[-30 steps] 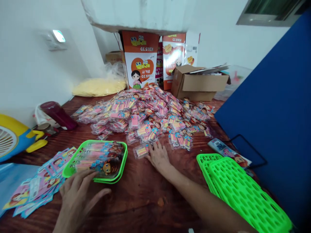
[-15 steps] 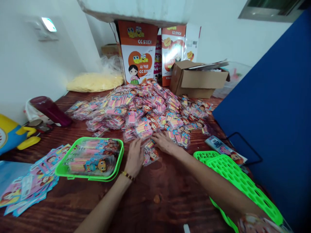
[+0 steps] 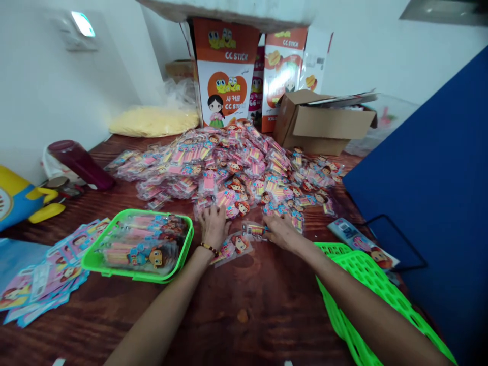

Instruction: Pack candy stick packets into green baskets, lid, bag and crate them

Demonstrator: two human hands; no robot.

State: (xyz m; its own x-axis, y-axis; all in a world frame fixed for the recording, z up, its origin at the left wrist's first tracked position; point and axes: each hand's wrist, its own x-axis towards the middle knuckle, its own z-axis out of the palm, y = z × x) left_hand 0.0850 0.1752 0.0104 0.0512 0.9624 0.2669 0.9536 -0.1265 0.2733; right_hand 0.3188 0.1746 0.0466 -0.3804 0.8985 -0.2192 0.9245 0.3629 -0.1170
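Observation:
A large heap of small clear packets (image 3: 229, 157) with pink and yellow sticks and cartoon figures spreads over the table in front of me. My left hand (image 3: 214, 226), wearing a beaded bracelet, reaches to the heap's front edge with its fingers spread over packets. Just right of it, my right hand (image 3: 284, 233) has its fingertips closed on the end of one stick packet (image 3: 254, 230), lying almost sideways. Between my wrists, a flat packet (image 3: 234, 246) with a red-haired figure rests on the wood. Left of my left hand, a green basket (image 3: 189, 239) holds several packets in rows.
Perforated green plastic pieces (image 3: 377, 279) lie at the right, by a blue panel (image 3: 419, 168). Printed cards (image 3: 57, 272) fan out at the left, near a purple bottle (image 3: 82, 162). Behind the heap stand CC Stick cartons (image 3: 226, 71) and an open cardboard box (image 3: 328, 124).
My hands have moved apart. The right has drawn a packet rightward, away from the flat one; the left has shifted up against the heap. The camera view has shifted slightly.

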